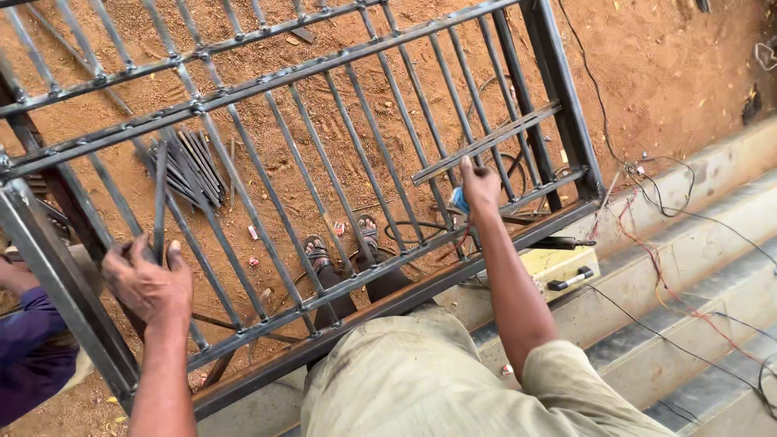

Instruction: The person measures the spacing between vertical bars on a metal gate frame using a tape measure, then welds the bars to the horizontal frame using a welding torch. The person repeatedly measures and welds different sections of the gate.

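Gripping a flat steel bar upright in the left hand, long axis pointing away along the metal gate. Right hand closed around a small blue object at the gate's short crossbar.

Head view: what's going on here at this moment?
A person stands over a metal gate frame of welded bars lying flat above red dirt. The left hand grips a loose flat metal strip, held upright among the bars. The right hand holds a small blue object against a bar near a short crosspiece. A yellow box with trailing cables sits on the concrete step. Another person's purple sleeve shows at the left edge.
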